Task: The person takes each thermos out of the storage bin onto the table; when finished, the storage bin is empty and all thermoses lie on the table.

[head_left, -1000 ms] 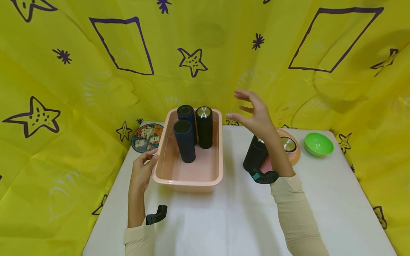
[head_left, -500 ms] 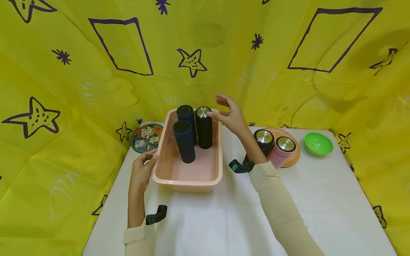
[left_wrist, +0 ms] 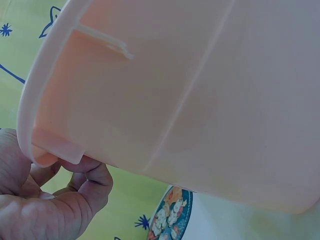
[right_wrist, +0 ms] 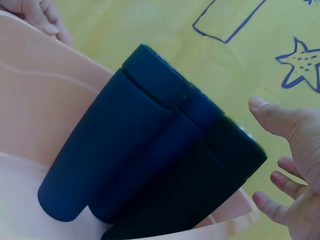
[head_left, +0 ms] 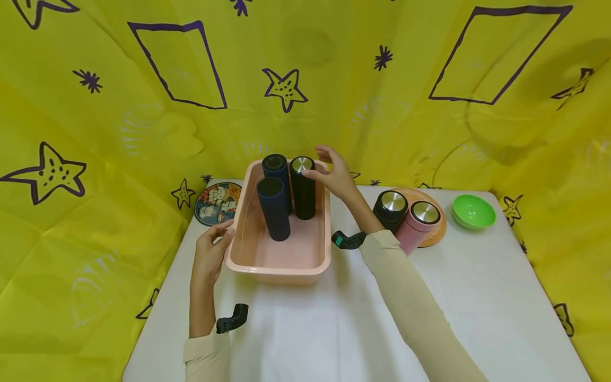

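Note:
A pink plastic basin [head_left: 277, 271] stands left of centre in the head view, holding two dark blue bottles [head_left: 274, 212] and a black bottle [head_left: 304, 199] with a silvery lid, all upright. My left hand [head_left: 210, 252] grips its left rim; the left wrist view shows fingers [left_wrist: 95, 182] curled under the edge of the basin [left_wrist: 150, 100]. Over the right rim, my right hand [head_left: 336, 175] reaches to the black bottle's top, thumb overlapping the lid. In the right wrist view, thumb and fingers of this hand [right_wrist: 297, 160] are spread beside the bottle, a gap showing between.
A black bottle [head_left: 389, 211] and a pink bottle [head_left: 416, 231], both silver-lidded, stand by an orange plate [head_left: 436, 228] on the right. Beyond them is a green bowl [head_left: 473, 212]. A patterned round plate [head_left: 217, 204] lies left of the basin. A yellow curtain hangs behind the white table [head_left: 296, 329].
My right hand has moved left and slightly down, from above the bottles on the right to the black bottle in the basin. The left hand stays on the rim.

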Demonstrator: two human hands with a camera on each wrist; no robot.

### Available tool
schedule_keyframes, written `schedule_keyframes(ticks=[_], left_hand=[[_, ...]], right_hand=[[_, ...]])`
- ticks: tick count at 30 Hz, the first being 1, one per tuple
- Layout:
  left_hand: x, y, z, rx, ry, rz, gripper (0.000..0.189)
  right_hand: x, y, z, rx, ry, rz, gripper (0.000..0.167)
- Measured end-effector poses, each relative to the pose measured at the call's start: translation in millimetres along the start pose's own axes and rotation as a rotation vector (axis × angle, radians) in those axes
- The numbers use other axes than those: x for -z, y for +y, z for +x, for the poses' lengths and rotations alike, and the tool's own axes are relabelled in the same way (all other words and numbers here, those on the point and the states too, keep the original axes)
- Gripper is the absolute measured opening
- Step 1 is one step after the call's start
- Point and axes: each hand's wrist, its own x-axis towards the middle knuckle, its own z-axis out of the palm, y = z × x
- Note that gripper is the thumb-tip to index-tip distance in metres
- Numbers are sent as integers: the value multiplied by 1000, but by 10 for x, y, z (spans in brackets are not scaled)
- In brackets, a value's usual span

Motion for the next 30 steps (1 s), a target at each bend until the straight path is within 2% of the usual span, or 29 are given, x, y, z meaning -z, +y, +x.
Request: schedule_keyframes(ticks=[7,16,30], left_hand=[[-9,3,-7,-4,11,2,38],[-13,-7,3,4,11,-5,37],[-23,27,-22,7,12,5,38]], right_hand=[[-76,98,40,-53,-16,-66,76],[-154,244,95,-33,-47,-95,79],[-196,265,115,-48,-66,-139,81]])
